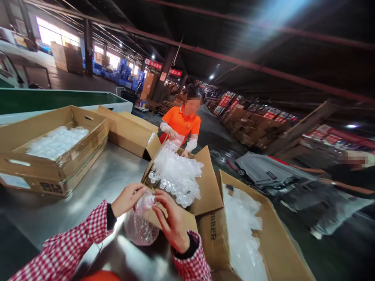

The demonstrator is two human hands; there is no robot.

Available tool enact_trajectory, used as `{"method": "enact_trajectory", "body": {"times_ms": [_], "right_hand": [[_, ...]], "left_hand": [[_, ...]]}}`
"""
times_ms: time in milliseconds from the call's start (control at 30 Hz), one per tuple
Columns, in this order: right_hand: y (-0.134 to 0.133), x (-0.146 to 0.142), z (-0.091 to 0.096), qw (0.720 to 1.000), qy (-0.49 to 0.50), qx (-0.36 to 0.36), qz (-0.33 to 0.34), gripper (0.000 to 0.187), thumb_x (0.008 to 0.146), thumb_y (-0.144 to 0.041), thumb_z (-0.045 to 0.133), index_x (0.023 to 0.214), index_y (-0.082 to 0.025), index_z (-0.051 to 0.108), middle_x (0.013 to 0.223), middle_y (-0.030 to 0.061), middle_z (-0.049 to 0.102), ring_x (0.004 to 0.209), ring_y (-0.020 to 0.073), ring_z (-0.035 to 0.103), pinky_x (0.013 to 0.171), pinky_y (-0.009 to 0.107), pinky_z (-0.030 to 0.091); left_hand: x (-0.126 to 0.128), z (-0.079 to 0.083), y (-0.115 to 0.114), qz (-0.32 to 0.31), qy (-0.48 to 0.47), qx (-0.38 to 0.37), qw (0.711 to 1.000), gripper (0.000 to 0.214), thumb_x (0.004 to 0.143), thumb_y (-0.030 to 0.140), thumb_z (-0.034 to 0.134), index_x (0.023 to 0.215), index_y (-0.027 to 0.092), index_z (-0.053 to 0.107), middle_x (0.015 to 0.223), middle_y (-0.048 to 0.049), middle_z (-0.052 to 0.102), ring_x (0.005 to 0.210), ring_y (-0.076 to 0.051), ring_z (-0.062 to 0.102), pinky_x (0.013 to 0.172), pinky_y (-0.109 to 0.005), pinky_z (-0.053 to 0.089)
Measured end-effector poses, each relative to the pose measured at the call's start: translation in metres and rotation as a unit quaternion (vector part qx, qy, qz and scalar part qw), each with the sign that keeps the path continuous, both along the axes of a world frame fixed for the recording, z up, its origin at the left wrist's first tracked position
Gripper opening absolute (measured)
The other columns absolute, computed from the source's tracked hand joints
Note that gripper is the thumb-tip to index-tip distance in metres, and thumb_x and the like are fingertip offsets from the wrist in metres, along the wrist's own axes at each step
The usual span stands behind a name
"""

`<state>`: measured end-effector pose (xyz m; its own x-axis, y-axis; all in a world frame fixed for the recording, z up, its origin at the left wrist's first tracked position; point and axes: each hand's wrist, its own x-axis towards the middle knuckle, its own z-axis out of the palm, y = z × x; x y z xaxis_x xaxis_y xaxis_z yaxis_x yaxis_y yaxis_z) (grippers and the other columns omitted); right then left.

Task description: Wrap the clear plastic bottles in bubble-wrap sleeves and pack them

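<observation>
My left hand [127, 199] and my right hand [172, 222], both in red-checked sleeves, are closed round a small clear plastic bottle [146, 203] in a clear plastic bag [140, 228] just above the metal table [96, 183]. Right behind them an open cardboard box [205, 187] holds several rows of capped bottles [168, 187] under clear plastic wrap [178, 166]. Across the box a person in an orange shirt [181, 123] has both hands at that wrap.
An open carton with clear plastic [55, 142] sits at the left, another carton [131, 132] behind it. A carton lined with plastic [249, 234] stands at the right. A green conveyor [52, 99] runs at the back left. Stacked boxes [249, 128] and a second person [351, 175] are at the right.
</observation>
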<state>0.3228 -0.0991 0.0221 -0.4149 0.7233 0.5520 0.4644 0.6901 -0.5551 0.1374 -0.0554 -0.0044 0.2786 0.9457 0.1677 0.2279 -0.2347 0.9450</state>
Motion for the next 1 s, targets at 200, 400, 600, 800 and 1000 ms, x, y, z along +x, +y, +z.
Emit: {"method": "enact_trajectory", "body": {"times_ms": [200,400,600,800,1000], "right_hand": [[-0.013,-0.012,-0.028,0.995,-0.064,-0.072,0.005,0.018,0.089,-0.018,0.049,0.106,-0.02,0.056,0.105,0.0098,0.059,0.094,0.0196,0.059,0.082,0.034,0.052],[-0.01,-0.028,-0.026,0.974,-0.186,-0.125,-0.036,0.028,0.088,-0.01,0.038,0.102,-0.016,0.061,0.104,0.0127,0.061,0.086,0.0198,0.06,0.081,0.036,0.052],[-0.012,-0.006,-0.043,0.984,-0.017,-0.146,0.101,0.05,0.082,-0.011,0.047,0.131,-0.016,0.047,0.135,0.0145,0.048,0.127,0.0248,0.044,0.105,0.042,0.04],[-0.018,0.01,-0.089,0.926,0.319,-0.201,0.008,0.085,0.071,-0.044,0.075,0.143,-0.035,0.03,0.151,0.0051,0.031,0.139,0.0272,0.028,0.116,0.049,0.022],[0.0,-0.066,-0.107,0.865,0.347,-0.35,0.09,0.074,0.067,-0.041,0.078,0.131,-0.022,0.047,0.131,0.0091,0.055,0.12,0.0292,0.052,0.105,0.045,0.038]], "left_hand": [[0.003,0.01,-0.012,0.005,-0.006,0.003,1.0,0.041,0.091,0.048,0.039,0.069,0.016,0.05,0.062,0.0013,0.045,0.058,-0.012,0.046,0.053,-0.022,0.035],[0.017,0.0,-0.022,-0.019,0.007,-0.015,1.0,0.039,0.09,0.046,0.041,0.067,0.016,0.05,0.056,0.0026,0.048,0.044,-0.01,0.048,0.046,-0.021,0.036],[0.001,0.002,-0.015,0.0,0.001,-0.039,0.999,0.043,0.089,0.052,0.041,0.073,0.014,0.054,0.054,0.0026,0.048,0.044,-0.012,0.053,0.048,-0.022,0.042],[-0.021,0.036,-0.02,0.052,-0.207,-0.134,0.968,0.041,0.078,0.052,0.064,0.09,0.013,0.057,0.072,0.0008,0.057,0.058,-0.012,0.061,0.057,-0.023,0.051],[-0.028,0.055,-0.039,0.006,-0.334,-0.174,0.926,0.036,0.074,0.044,0.072,0.086,0.014,0.055,0.075,0.0024,0.056,0.064,-0.01,0.062,0.065,-0.024,0.054]]}}
